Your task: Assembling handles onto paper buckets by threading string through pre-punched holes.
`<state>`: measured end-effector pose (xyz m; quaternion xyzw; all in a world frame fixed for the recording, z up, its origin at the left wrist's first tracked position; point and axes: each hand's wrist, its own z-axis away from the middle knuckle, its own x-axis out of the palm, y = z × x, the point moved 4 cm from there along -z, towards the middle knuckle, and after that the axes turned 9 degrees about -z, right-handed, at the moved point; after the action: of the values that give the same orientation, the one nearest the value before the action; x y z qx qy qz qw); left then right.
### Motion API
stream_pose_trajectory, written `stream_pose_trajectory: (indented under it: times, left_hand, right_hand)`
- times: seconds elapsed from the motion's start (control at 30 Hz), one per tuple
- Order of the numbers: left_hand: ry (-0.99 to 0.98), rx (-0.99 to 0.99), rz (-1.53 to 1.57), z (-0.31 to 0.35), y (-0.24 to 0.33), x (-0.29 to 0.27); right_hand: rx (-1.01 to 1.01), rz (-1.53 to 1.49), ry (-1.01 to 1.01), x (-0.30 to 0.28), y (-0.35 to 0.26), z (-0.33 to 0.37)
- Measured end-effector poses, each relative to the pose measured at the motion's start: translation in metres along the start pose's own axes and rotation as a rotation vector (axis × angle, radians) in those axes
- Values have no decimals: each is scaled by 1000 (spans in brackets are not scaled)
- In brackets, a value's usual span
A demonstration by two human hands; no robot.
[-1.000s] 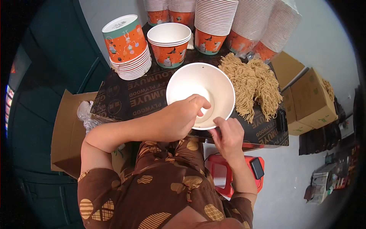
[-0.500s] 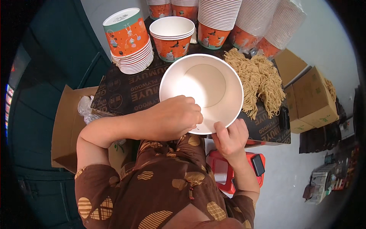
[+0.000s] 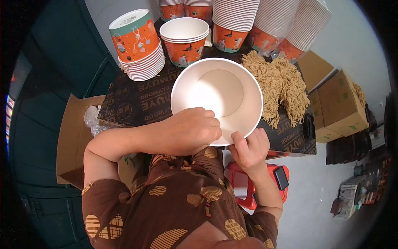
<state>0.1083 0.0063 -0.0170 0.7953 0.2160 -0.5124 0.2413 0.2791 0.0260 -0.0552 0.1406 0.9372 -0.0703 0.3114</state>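
A large white-lined paper bucket [image 3: 248, 89] tilts toward me at the table's near edge, its open mouth facing up at me. My right hand [image 3: 251, 147] pinches its near right rim, thumb over the inside and fingers outside. Closed into a fist, my left hand [image 3: 192, 129] lies across the near rim, knuckles toward the bucket's inside. Whatever its fingers grip is hidden beneath them. Right of the bucket, touching or nearly so, lies a bundle of tan cords [image 3: 275, 87].
Behind stand a few nested orange paper buckets [image 3: 184, 50], an upside-down stack [image 3: 137, 43] and tall upright stacks [image 3: 235, 18]. The black plywood table [image 3: 155, 97] carries them. Cardboard boxes [image 3: 76, 137] flank it. A red stool [image 3: 244, 182] with a black phone-like object [image 3: 281, 177] stands below.
The bucket and the stacks behind have shifted slightly left in the picture. My left fist has turned a little and sits slightly further right along the rim. My right hand keeps its hold.
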Motion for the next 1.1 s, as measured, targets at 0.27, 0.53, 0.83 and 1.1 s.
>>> stream_pose_trajectory:
  times: [0.27, 0.53, 0.83, 1.1]
  left_hand:
    - [27, 6, 22, -1, 0, 1]
    - [270, -160, -43, 15, -3, -11]
    - [971, -784, -19, 140, -19, -19]
    - [1283, -1390, -358, 395, -65, -22]
  right_hand:
    - [22, -16, -3, 2, 2, 0]
    - [222, -78, -65, 6, 6, -4]
    - [411, -205, -65, 21, 25, -11]
    - [549, -313, 66, 6, 37, 23]
